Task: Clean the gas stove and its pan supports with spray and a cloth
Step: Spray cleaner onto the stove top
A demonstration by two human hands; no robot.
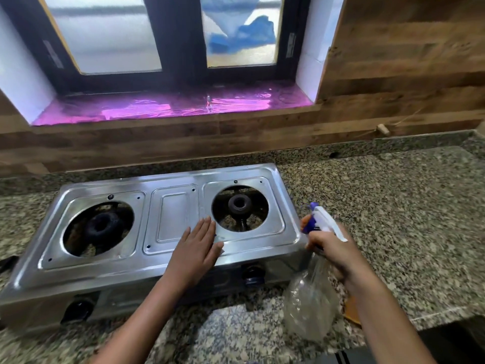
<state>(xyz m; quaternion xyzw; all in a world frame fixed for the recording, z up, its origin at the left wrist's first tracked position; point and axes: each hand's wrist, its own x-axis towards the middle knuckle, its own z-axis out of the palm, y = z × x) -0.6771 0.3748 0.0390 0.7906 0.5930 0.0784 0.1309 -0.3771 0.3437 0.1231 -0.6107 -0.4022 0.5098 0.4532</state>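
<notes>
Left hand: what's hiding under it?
The left hand lies flat on the steel stove top, beside the right burner hole. A small pale bit peeks out by the thumb. The hand covers the rest, so whether it is a cloth cannot be told.

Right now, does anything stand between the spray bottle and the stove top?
Nothing visible blocks the clear plastic spray bottle in the right hand from the stainless steel two-burner gas stove. Only the left hand lies flat on the top, covering that patch.
</notes>
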